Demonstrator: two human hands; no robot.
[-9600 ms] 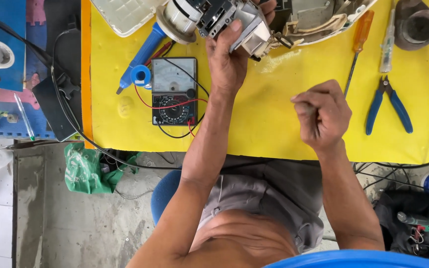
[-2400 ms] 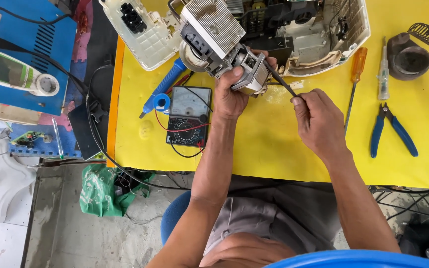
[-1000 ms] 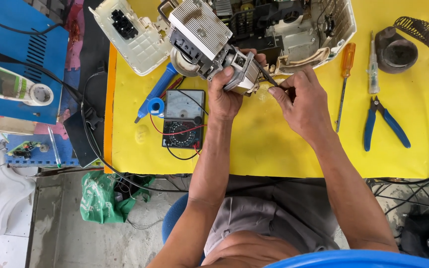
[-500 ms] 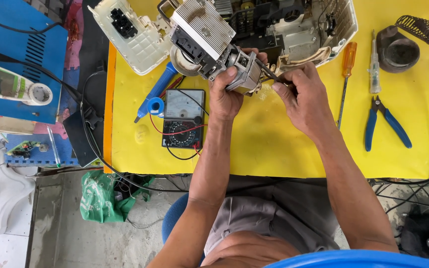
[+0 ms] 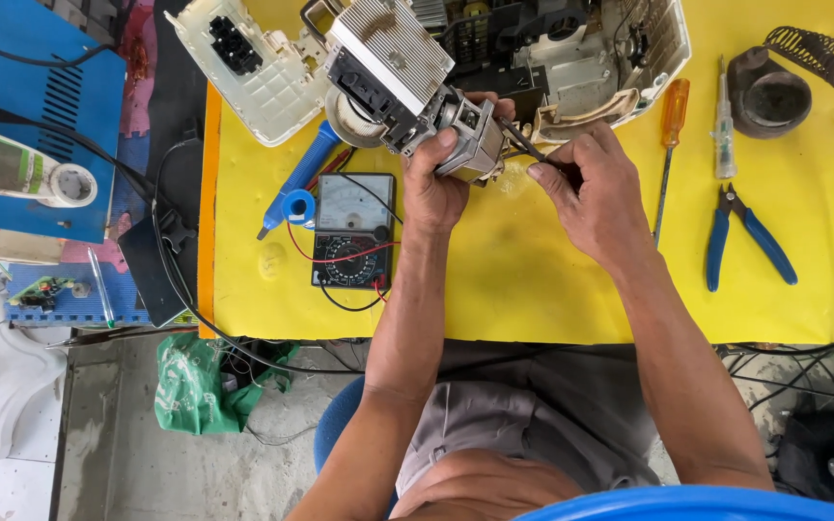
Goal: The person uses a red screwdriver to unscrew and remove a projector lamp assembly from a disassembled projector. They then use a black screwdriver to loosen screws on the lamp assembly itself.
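Gripping the grey motor unit [image 5: 463, 135], the left hand [image 5: 433, 188] steadies it while the right hand [image 5: 586, 188] pinches a thin tool [image 5: 523, 143] against it

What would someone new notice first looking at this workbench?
First, the bright yellow mat covering the bench, and at its top middle the left hand holding a grey motor unit while the right hand pokes a thin tool into it. Next, the analog meter with red and black leads lying left of the hands, and the blue pliers at the right.
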